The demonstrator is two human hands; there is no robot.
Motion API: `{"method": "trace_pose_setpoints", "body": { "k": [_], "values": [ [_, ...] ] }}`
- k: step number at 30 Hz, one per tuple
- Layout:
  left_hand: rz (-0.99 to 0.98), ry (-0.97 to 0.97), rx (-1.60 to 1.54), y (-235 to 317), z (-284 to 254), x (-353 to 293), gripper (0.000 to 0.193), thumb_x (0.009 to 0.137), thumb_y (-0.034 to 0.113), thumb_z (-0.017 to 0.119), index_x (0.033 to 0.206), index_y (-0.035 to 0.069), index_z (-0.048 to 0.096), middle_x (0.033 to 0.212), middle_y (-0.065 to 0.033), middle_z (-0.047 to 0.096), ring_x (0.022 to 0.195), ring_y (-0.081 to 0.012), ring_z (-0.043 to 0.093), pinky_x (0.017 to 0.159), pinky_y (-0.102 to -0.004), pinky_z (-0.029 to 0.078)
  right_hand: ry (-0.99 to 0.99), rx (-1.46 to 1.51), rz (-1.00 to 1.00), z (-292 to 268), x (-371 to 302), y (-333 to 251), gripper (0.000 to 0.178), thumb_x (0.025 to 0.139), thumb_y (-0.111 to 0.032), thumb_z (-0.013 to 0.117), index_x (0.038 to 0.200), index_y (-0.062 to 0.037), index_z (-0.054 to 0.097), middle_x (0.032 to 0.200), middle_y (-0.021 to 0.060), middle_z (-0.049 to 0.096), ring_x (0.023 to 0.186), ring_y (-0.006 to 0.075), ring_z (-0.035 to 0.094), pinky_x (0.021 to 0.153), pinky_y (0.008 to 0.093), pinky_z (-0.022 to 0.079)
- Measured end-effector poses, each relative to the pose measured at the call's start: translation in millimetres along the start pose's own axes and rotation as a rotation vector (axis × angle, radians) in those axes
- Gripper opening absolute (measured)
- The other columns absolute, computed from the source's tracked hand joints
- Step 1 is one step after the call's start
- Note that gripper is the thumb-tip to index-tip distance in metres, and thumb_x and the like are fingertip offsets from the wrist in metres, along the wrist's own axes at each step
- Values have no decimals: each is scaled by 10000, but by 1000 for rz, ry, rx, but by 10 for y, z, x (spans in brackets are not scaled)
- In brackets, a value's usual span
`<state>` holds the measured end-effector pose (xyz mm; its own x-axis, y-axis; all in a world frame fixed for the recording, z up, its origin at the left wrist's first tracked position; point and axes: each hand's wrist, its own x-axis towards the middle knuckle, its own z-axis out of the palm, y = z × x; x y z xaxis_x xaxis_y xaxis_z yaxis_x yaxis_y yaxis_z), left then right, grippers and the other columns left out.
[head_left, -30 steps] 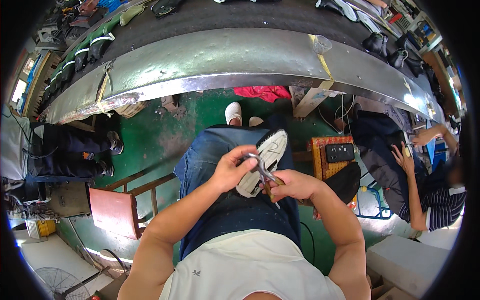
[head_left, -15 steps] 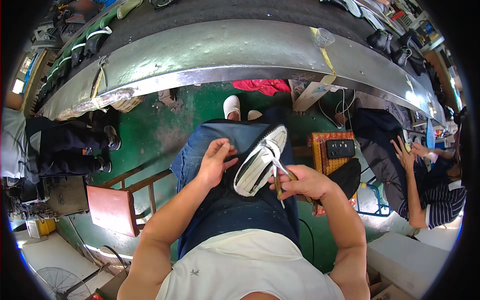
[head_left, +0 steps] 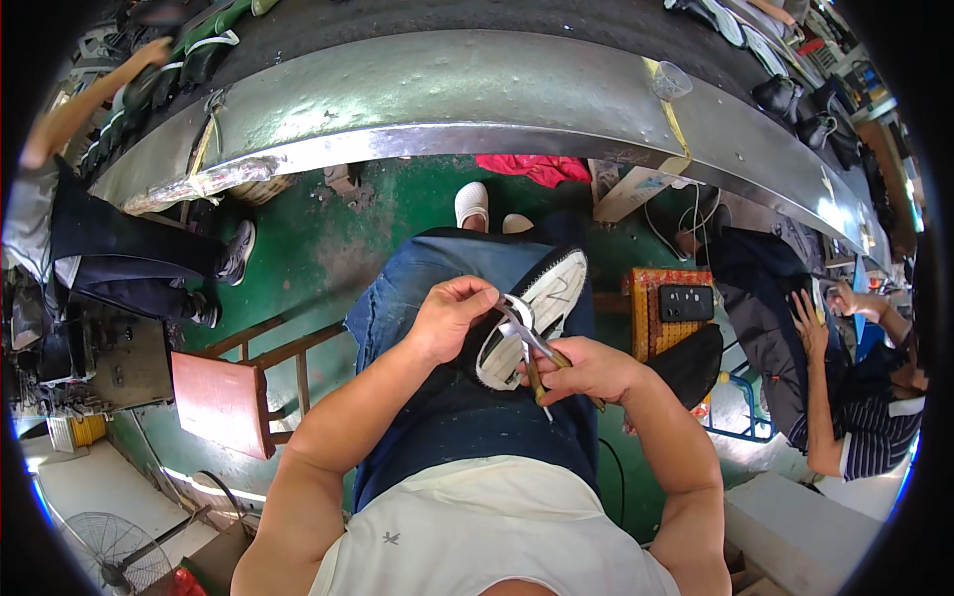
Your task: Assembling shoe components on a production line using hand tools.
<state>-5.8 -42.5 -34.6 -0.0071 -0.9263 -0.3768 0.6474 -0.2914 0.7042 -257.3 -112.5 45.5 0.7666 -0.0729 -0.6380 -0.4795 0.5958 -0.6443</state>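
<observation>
On my lap lies a shoe with its pale underside up and a stitched dark edge around it. My right hand is closed around the handles of metal pliers; a thin pointed tip also sticks out below that hand, and its kind is unclear. The pliers' jaws are over the middle of the shoe, at a short white strip. My left hand pinches the near end of this strip, beside the jaws. Its fingertips partly hide where strip and metal meet.
A metal-edged workbench with shoes on it runs across the front. At my right, a phone and a black piece lie on a woven seat; a co-worker sits beyond. A brown stool and another person are at left.
My left hand has moved right and closed its fingers at the white strip. The pliers have shifted left and tilted over the shoe. The person at left now reaches an arm over the bench.
</observation>
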Motion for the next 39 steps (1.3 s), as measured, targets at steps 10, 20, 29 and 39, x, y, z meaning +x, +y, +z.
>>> {"method": "trace_pose_setpoints", "body": {
  "k": [10, 20, 29, 39],
  "values": [
    [-15, -50, -162, -23, -70, 1, 106, 1007, 176, 657, 1031, 73, 670, 1057, -70, 709, 999, -202, 671, 922, -430, 533, -16, -44, 55, -49, 75, -4, 479, 898, -96, 689, 1357, -19, 576, 1296, 98, 642, 1211, 210, 615, 995, 423, 556],
    [-61, 71, 28, 105, 45, -14, 235, 989, 250, 701, 1098, 43, 686, 1026, -27, 713, 995, -139, 660, 957, -392, 496, 28, 145, 40, -32, -13, -2, 509, 912, -56, 659, 1402, -32, 524, 1354, 96, 617, 1263, 231, 598, 1003, 448, 553],
    [-55, 52, -137, 131, 114, 24, 110, 953, 129, 719, 971, 20, 717, 944, -65, 731, 881, -137, 675, 866, -292, 530, 7, 126, -26, 48, 116, 25, 470, 925, -88, 664, 1377, -42, 547, 1303, 65, 632, 1230, 200, 605, 1005, 435, 553],
    [-148, 221, -112, 21, -229, 123, 159, 967, 228, 637, 1002, 75, 669, 1011, -55, 648, 1044, -239, 640, 1019, -523, 446, 195, 86, -310, 79, -132, -112, 516, 962, -112, 645, 1440, -17, 476, 1278, 122, 650, 1077, 187, 649, 774, 298, 548]
  ]
}}
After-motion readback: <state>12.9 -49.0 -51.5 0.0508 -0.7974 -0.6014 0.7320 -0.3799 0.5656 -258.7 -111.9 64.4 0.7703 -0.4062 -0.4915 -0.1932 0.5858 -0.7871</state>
